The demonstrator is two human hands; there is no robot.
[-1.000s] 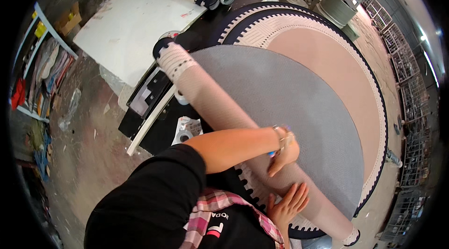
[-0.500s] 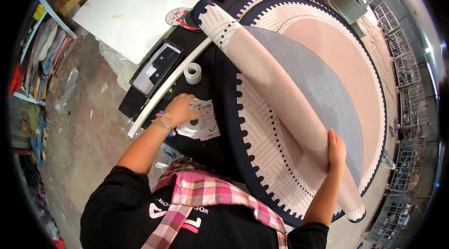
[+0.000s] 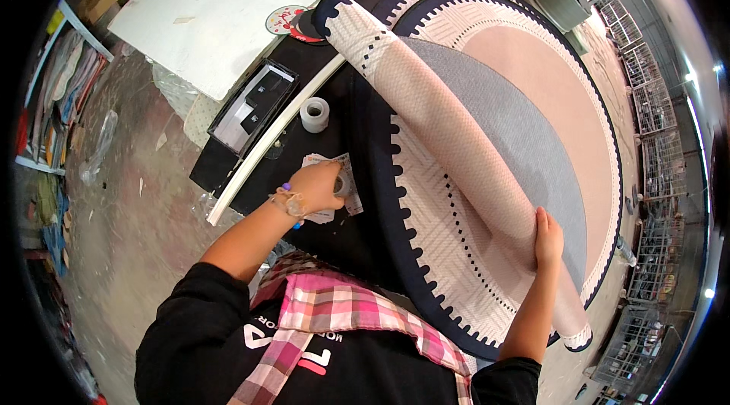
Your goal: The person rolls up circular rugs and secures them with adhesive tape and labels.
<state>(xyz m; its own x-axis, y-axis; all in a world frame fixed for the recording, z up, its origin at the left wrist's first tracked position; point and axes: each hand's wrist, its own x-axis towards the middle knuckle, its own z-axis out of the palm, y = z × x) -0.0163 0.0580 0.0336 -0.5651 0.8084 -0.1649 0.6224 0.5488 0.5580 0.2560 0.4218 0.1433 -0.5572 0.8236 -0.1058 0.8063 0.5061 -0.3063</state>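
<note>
My left hand point(image 3: 313, 186) is closed on a small roll of tape point(image 3: 344, 184), over a printed paper sheet point(image 3: 354, 206) on the black table. My fingers hide part of the roll. Out to the right, my right hand point(image 3: 549, 239) grips the lower end of a half-rolled round rug point(image 3: 456, 139), beige with a dark scalloped border; the fingers' undersides are hidden. The rolled part slants from upper left to lower right, and the flat part point(image 3: 433, 238) of that rug spreads below it. Its grey backing point(image 3: 509, 123) shows on the far side.
More round rugs point(image 3: 532, 63) lie stacked underneath. Another tape roll point(image 3: 314, 114) stands by a long pale strip point(image 3: 274, 142) and a black tray point(image 3: 255, 108). A white board point(image 3: 228, 17) extends at the far left; a shelf of folded textiles point(image 3: 72, 93) stands left.
My left hand has moved right and closed on the tape roll that lay on the paper. My right hand stays on the rolled rug in nearly the same spot.
</note>
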